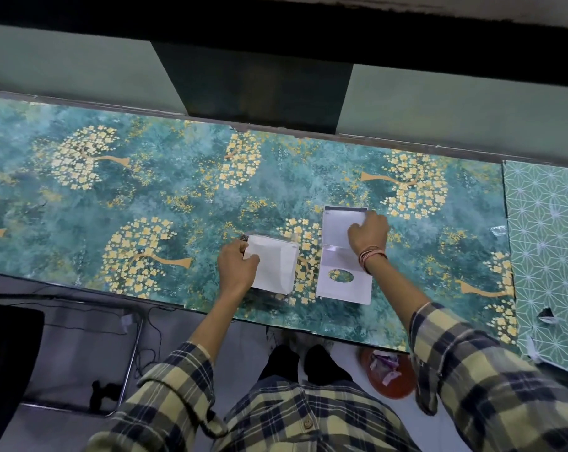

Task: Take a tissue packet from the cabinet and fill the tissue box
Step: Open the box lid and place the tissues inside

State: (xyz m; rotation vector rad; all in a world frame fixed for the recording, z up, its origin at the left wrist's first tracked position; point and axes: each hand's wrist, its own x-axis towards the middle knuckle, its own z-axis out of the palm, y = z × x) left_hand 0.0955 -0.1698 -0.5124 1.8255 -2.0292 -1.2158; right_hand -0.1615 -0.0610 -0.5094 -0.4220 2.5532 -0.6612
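A white stack of tissues in a clear packet (272,264) lies on the green flowered table (145,203), near its front edge. My left hand (237,265) grips the packet's left side. To its right stands the white tissue box (341,230), open, with its hinged lid (344,282) laid flat toward me; the lid has an oval hole through which the tabletop shows. My right hand (369,231) rests on the box's right rim, fingers curled over the open top. I cannot make out what is inside the box.
A pale green patterned surface (546,256) adjoins the table on the right. Under the table's front edge sits an orange bin (390,376) with scraps. A metal-framed chair (80,363) and cables are on the floor at left. A green wall with a dark panel (256,83) runs behind.
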